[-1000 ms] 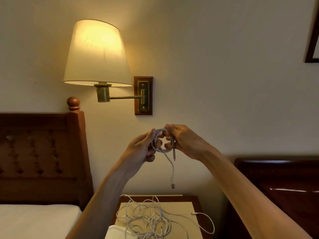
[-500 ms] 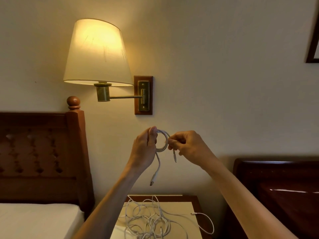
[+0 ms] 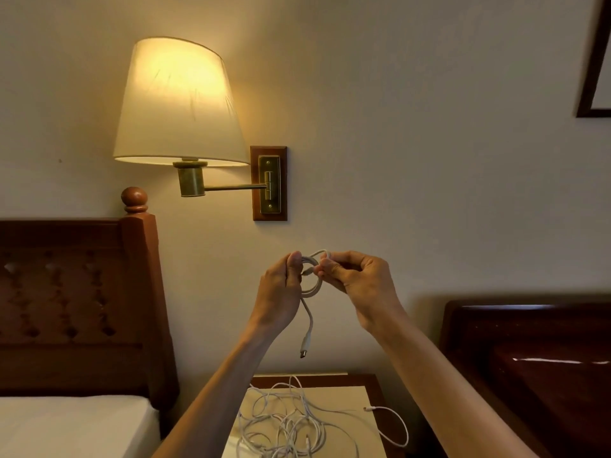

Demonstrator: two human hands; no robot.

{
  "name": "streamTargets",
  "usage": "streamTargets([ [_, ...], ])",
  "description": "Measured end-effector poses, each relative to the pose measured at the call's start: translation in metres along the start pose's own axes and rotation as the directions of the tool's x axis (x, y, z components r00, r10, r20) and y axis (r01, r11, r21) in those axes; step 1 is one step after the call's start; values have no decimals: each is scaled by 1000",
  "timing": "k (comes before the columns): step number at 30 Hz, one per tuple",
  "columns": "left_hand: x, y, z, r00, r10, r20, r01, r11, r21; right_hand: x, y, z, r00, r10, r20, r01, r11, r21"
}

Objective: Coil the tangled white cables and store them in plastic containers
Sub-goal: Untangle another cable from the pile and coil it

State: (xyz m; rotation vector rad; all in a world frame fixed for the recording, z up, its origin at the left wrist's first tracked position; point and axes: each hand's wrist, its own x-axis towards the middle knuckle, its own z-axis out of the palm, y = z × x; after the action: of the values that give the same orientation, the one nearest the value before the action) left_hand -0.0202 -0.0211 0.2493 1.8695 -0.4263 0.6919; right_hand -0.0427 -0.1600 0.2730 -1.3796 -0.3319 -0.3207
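- While the small coil point(image 3: 310, 276) of white cable is held up in front of the wall, it is pinched on its left side by the left hand point(image 3: 281, 292) and on its right side by the fingers of the right hand point(image 3: 357, 282); both hands are closed on the same cable.
- One short end with a plug point(image 3: 303, 348) hangs free below the coil, well above the bench point(image 3: 370, 395).
- A second plug seems to sit inside the loop between the thumbs, though this cannot be told for sure.
- For a tidy finish, the loops should be kept the same size and pressed together by the left hand while the loose end is wound around or tucked through them by the right.
- Sharp bends near the plug are best avoided.
- Below, a tangle of white cables point(image 3: 291, 424) lies on the bench, not yet coiled.
- No plastic container is seen, so the place of storage cannot be judged.
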Motion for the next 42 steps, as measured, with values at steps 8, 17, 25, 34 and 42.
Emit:
streamTargets([
  [8,-11,15,1,994,-106,19,108,970,-218,-4,22,2,784,-613,99,441,437,-784],
  [17,-13,26,-4,991,-127,31,131,953,-274,-4,28,-8,905,-398,152,425,821,-380],
  [25,-15,30,-13,966,-246,86,258,855,-450,-9,38,-22,916,-280,286,343,917,-203],
  [34,-19,21,-3,943,-332,-16,290,845,-448,-40,42,-21,682,-648,338,702,453,-549],
  [42,-19,17,6,933,-360,-26,307,829,-468,-41,34,-21,895,-434,99,440,897,-43],
])
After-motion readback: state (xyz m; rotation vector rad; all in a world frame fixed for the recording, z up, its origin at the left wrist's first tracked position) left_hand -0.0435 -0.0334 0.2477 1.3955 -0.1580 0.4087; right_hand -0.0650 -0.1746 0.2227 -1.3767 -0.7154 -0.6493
